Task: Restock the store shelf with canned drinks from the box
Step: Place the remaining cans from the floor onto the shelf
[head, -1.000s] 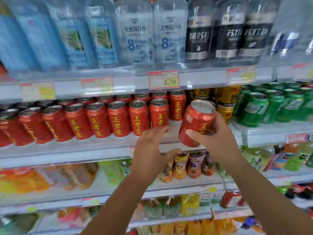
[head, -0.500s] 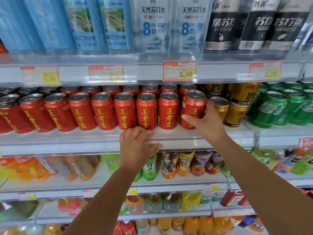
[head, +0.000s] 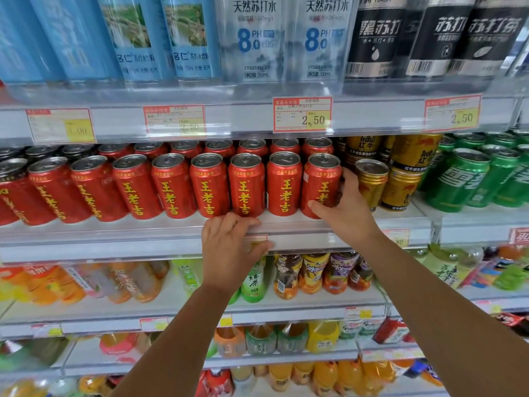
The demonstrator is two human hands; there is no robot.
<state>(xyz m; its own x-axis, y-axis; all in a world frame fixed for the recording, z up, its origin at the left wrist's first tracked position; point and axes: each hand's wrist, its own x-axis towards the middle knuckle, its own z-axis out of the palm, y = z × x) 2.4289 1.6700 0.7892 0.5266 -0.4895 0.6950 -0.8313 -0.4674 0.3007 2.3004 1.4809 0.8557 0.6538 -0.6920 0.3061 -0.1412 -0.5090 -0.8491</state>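
A row of red cans with yellow characters fills the middle shelf. The rightmost front red can stands upright at the row's right end, and my right hand wraps its right side and lower front. My left hand rests on the shelf's clear front lip below the cans, fingers curled over the edge and thumb on the price strip. The box is out of view.
Gold cans stand just right of my right hand, green cans beyond them. Bottled water lines the shelf above, with price tags on its rail. Juice and tea bottles fill the lower shelves.
My right hand carried the red can from mid-air onto the shelf and set it at the row's right end. My left hand dropped onto the shelf's front lip. The view moved closer.
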